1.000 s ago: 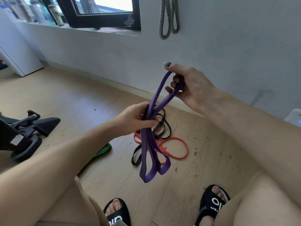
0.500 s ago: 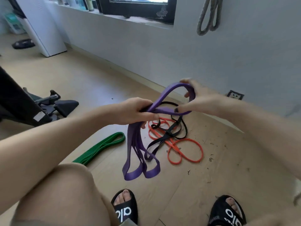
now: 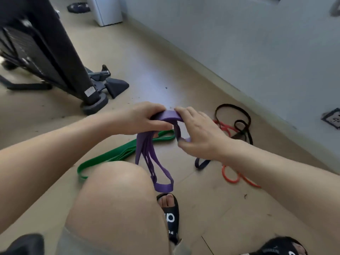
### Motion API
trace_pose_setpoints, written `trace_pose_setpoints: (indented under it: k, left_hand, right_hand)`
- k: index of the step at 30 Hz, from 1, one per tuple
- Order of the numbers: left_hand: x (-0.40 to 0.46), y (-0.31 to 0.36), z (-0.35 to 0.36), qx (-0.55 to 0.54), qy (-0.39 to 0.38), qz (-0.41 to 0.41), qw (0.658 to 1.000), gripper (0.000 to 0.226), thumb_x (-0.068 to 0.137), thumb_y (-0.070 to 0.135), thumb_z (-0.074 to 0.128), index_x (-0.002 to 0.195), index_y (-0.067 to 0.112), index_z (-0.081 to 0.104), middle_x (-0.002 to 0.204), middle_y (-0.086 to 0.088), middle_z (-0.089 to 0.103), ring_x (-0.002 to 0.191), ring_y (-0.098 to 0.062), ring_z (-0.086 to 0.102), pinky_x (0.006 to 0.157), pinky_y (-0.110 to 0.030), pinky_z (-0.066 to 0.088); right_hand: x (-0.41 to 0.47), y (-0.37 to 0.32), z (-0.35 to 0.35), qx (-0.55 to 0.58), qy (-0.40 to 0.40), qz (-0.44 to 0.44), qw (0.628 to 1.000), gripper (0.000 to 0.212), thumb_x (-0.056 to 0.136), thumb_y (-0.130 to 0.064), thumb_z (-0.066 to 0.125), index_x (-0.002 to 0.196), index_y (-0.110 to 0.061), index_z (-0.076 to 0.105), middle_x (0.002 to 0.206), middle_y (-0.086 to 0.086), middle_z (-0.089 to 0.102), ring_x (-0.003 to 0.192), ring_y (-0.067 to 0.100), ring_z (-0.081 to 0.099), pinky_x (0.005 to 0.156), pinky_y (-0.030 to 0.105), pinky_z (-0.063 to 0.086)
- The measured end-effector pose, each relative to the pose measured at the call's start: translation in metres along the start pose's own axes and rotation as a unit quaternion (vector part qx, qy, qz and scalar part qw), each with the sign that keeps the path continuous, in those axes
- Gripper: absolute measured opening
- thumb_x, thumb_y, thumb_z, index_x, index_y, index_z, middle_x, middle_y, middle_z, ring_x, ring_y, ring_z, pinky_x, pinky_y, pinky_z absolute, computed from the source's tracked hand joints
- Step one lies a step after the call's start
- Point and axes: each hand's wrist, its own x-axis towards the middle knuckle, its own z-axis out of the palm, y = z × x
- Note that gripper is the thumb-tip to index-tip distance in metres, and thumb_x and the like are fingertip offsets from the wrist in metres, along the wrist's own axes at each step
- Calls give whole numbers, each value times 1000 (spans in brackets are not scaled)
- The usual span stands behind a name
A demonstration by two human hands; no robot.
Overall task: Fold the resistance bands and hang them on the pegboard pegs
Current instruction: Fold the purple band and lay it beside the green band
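Hands meet at chest height over the floor, both clamped on the purple band [image 3: 154, 159]. The left hand [image 3: 145, 116] curls its fingers round the gathered top of the band; the right hand [image 3: 198, 133] pinches a short fold of it just beside the left, thumb below and fingers over the top. From the left hand several purple loops hang down, ending just above a black slipper [image 3: 170, 216] and beside a raised bare knee [image 3: 117, 183].

Half a second ago the right hand held a wide loop up and away from the left; now that loop is drawn in small and the hands almost touch. The view has also tipped downward, so the window and the grey band hanging on the wall have left the picture.

On the pale wooden floor [image 3: 150, 70] a green band [image 3: 117, 155] lies folded under the hands, and an orange band [image 3: 231, 177] and a black band [image 3: 237, 116] lie tangled near the grey wall [image 3: 239, 43]. Black exercise equipment [image 3: 47, 52] stands to the left, and a wall socket [image 3: 332, 117] sits low on the right.
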Motion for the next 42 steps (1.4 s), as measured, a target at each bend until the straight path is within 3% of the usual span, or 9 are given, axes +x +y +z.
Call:
trace_pose_setpoints:
  k: [4,8,14,18,24,28,34,38,42]
  left_hand:
    - [-16,-32,4,-14,27,-29,999,35,95,43,69,95,9,62,77,-4,69,64,-10,58,67,-34,47]
    - [-26,-52,7,-71,22,-69,995,29,97,35,68,101,6,62,80,-7,70,64,-6,62,62,-23,50]
    - [-45,-99,41,10,13,-114,993,37,80,37,80,99,20,53,87,1,60,77,-16,56,71,-34,48]
    - [-60,-130,79,25,59,-136,989,34,70,21,62,98,23,44,80,2,54,74,-25,54,67,-49,49]
    - [-74,-178,116,42,76,-248,965,29,75,14,65,96,22,46,83,6,52,79,-19,51,62,-31,40]
    - [-75,-199,130,38,23,-288,957,31,76,17,64,98,26,44,80,5,56,78,-22,54,56,-31,36]
    - [-66,-215,136,46,-14,-351,935,16,83,23,56,98,31,56,76,5,67,76,-20,64,64,-34,49]
    - [-55,-230,131,-46,-122,-407,904,9,88,24,58,89,25,67,71,11,76,67,-9,72,71,-31,60]
    - [-51,-261,139,8,-237,-433,870,10,79,27,71,88,26,66,76,6,75,74,-13,68,67,-27,53]
  right_hand:
    - [17,-29,34,68,-23,-12,997,91,73,-38,61,154,-10,32,141,10,52,128,30,48,112,41,33]
    - [43,-35,57,116,11,13,993,48,90,-13,62,136,-7,51,124,14,62,108,39,58,92,47,45]
    - [73,-24,78,6,-125,-109,986,16,102,-14,45,117,-8,50,106,11,57,82,35,57,72,52,49]
    - [90,-15,93,-9,-199,-139,970,13,105,-21,45,115,-13,50,101,3,56,82,27,56,72,45,50]
    - [110,29,111,-15,-285,-89,954,13,104,-24,44,105,-17,55,95,3,60,82,30,60,73,41,47]
    - [121,50,130,-25,-315,-65,947,12,103,-22,47,104,-14,55,97,7,63,85,30,60,77,44,51]
    - [131,68,164,-14,-344,-65,937,6,106,-21,48,99,-19,48,80,-7,47,69,10,47,56,25,31]
    - [134,76,201,-13,-363,-67,929,5,104,-23,51,99,-21,49,83,-2,54,75,22,55,70,40,50]
    - [136,82,240,-15,-395,-78,915,5,102,-21,52,99,-24,51,91,0,58,84,26,57,81,44,53]
